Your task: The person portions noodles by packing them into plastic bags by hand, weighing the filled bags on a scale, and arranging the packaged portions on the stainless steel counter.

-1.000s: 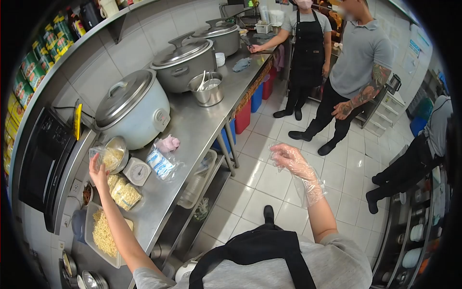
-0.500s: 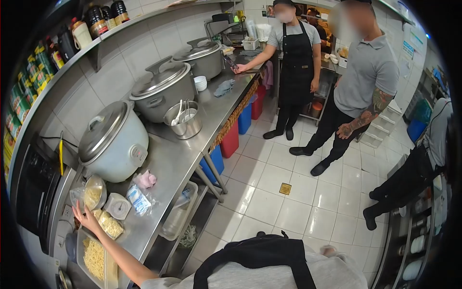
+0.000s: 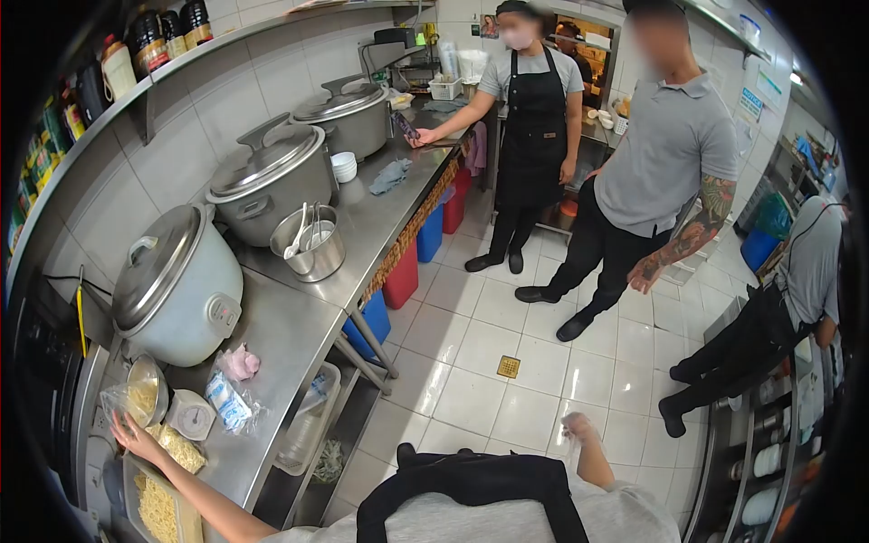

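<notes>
My left hand (image 3: pixel 136 439) has its fingers spread beside a clear plastic bag at a metal bowl of noodles (image 3: pixel 145 391). Right of the bowl stands a white dial scale (image 3: pixel 191 414). Bagged noodles (image 3: pixel 181 448) lie just below the scale, and a tub of loose noodles (image 3: pixel 156 511) sits under my left forearm. My right hand (image 3: pixel 577 423), in a clear plastic glove, is raised over the floor near my body, away from the counter; its fingers are small and partly unclear.
Rice cookers (image 3: pixel 181 290) line the wall behind a metal pot with utensils (image 3: pixel 309 244). A blue-and-white packet (image 3: pixel 228 403) and pink cloth (image 3: pixel 239 362) lie on the counter. One person (image 3: pixel 534 136) holds a phone; another person (image 3: pixel 670 163) stands closer, a third (image 3: pixel 787 299) at right.
The view has tilted up and turned right. My right hand has dropped from its raised position toward my body. My left hand stays near the bowl and bag.
</notes>
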A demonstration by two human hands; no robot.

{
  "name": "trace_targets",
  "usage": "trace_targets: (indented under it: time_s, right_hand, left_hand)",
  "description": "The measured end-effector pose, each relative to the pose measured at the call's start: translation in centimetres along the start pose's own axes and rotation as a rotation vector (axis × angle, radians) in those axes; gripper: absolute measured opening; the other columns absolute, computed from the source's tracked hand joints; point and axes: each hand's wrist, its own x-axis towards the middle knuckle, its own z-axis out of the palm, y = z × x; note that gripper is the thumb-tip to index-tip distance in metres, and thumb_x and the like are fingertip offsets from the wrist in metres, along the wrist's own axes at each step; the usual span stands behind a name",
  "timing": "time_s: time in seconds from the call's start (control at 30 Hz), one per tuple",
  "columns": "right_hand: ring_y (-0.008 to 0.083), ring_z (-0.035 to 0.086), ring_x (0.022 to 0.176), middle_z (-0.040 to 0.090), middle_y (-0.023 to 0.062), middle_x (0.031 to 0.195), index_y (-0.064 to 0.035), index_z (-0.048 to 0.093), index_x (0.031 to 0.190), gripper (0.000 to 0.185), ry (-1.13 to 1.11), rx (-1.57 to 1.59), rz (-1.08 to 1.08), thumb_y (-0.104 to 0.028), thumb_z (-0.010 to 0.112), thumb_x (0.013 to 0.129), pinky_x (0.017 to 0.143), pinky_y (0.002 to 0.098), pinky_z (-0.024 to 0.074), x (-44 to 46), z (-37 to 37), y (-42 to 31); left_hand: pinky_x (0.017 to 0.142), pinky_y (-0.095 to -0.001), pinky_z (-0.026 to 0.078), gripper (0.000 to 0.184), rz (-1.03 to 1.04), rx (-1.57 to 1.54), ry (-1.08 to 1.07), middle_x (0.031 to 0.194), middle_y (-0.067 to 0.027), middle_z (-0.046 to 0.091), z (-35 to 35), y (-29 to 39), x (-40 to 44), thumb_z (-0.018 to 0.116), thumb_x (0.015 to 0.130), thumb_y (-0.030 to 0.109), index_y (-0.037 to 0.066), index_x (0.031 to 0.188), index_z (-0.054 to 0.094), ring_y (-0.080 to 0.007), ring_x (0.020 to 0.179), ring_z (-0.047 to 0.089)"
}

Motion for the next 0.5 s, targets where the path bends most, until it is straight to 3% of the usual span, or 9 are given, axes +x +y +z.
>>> trace_targets:
  time_s: [0.1,0.17,0.23,0.33,0.4,0.5]
  right_hand:
    - [0.0244,0.059,0.053,0.058,0.0115,0.068,0.0013,0.057,0.074,0.019,0.083,0.561,0.562,-0.016,0.063,0.078,0.044,0.0345,0.0486,1.7,-1.6,-5.1]
    - [0.0250,0.060,0.058,0.060,0.0115,0.073,-0.0001,0.060,0.078,0.018,0.115,0.557,0.543,-0.018,0.062,0.078,0.047,0.0365,0.0492,0.8,-1.2,-3.5]
    - [0.0239,0.061,0.067,0.062,0.0087,0.081,-0.0055,0.062,0.081,0.013,-0.001,0.168,0.441,-0.018,0.061,0.077,0.055,0.0347,0.0498,-1.0,-1.1,-0.8]
    - [0.0223,0.062,0.081,0.064,0.0045,0.092,-0.0136,0.064,0.085,0.012,-0.352,-0.712,0.285,-0.019,0.059,0.076,0.066,0.0321,0.0507,-5.1,-2.3,-1.8]
    - [0.0212,0.063,0.090,0.066,0.0018,0.100,-0.0191,0.066,0.089,0.016,-0.508,-0.929,0.290,-0.019,0.058,0.075,0.074,0.0303,0.0512,-7.3,-2.7,-3.1]
    - [0.0220,0.063,0.092,0.066,0.0021,0.099,-0.0195,0.066,0.091,0.017,-0.524,-0.890,0.318,-0.021,0.058,0.076,0.077,0.0328,0.0508,-8.5,0.1,1.6]
  left_hand:
    - [0.100,-0.0397,0.030,0.038,-0.048,-0.029,0.052,0.135,-0.0203,0.039,-0.1,1.0,0.0,0.054,0.089,0.033,0.015,0.122,0.056,-0.0330,0.127,0.034]
    - [0.100,-0.0405,0.031,0.038,-0.021,-0.010,0.075,0.134,-0.0208,0.040,-0.5,1.0,0.3,0.054,0.089,0.033,0.014,0.122,0.056,-0.0328,0.126,0.034]
    - [0.099,-0.0400,0.032,0.037,-0.032,-0.002,0.087,0.131,-0.0175,0.044,-1.2,2.8,0.6,0.054,0.089,0.033,0.013,0.120,0.058,-0.0309,0.126,0.035]
    - [0.098,-0.0375,0.033,0.035,-0.081,-0.059,0.088,0.128,-0.0100,0.050,-1.8,4.0,0.9,0.054,0.088,0.032,0.011,0.115,0.061,-0.0268,0.125,0.038]
    - [0.098,-0.0376,0.033,0.035,-0.061,-0.063,0.082,0.127,-0.0105,0.050,-1.6,3.2,1.3,0.055,0.088,0.032,0.010,0.115,0.061,-0.0268,0.124,0.038]
    - [0.098,-0.0377,0.033,0.034,-0.078,-0.088,0.116,0.126,-0.0117,0.051,-1.1,2.9,1.2,0.055,0.088,0.031,0.009,0.114,0.061,-0.0267,0.124,0.038]
